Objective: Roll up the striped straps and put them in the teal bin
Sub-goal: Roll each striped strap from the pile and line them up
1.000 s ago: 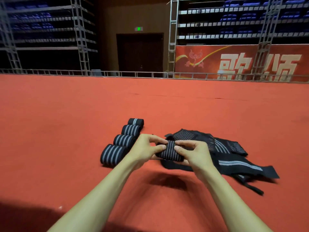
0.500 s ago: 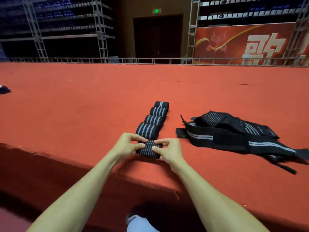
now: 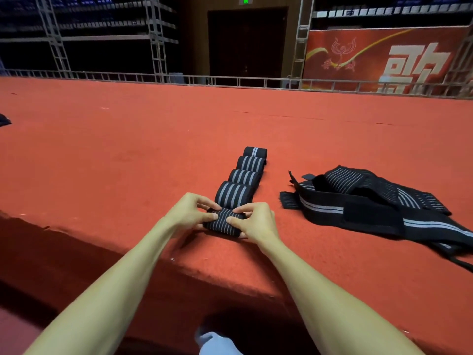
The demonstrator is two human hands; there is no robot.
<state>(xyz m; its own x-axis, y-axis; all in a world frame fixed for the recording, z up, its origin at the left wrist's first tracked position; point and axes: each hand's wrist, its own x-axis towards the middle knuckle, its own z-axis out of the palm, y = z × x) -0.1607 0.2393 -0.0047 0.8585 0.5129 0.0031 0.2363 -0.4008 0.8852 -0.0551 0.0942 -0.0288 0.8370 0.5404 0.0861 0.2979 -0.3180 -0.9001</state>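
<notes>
Working across the red stage [image 3: 128, 149], we have loose striped straps [image 3: 358, 211] at right, four rolls [image 3: 243, 180] in a row, and a fifth roll [image 3: 225, 222] at its near end, pinched between our left hand [image 3: 188, 213] and right hand [image 3: 256, 221]. Released loosely, it may spring open near the edge. No teal bin shows.

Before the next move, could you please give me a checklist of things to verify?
1. Left grip and right grip both pinch the roll: ok.
2. Roll's loose end tucked in: cannot tell, the grips hide it.
3. Roll in line with the four finished rolls: ok.
4. Roll on the carpet, short of its edge: ok.
5. Pile of straps rolled: not ok, lying loose.
6. Teal bin in view: not ok.
</notes>
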